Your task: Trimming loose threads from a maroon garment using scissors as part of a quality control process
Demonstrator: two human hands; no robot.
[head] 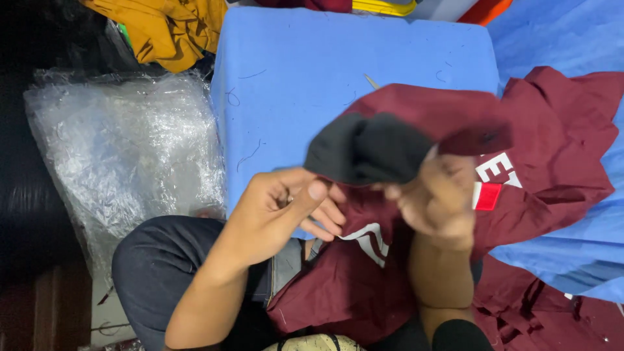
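A maroon garment (552,136) with white lettering and a black collar part (367,149) lies over my lap and a blue cloth-covered table (312,71). My left hand (279,208) pinches the garment's edge just under the black part, thumb pressed forward. My right hand (439,198) is closed on the maroon fabric beside it, lifting the black section up. A small red patch (487,196) shows to the right of my right hand.
A large clear plastic bag (123,149) lies on the floor at left. Mustard-yellow cloth (162,26) is piled at the top left. More maroon fabric (552,312) is heaped at the bottom right. My dark trouser leg (156,266) is at bottom left.
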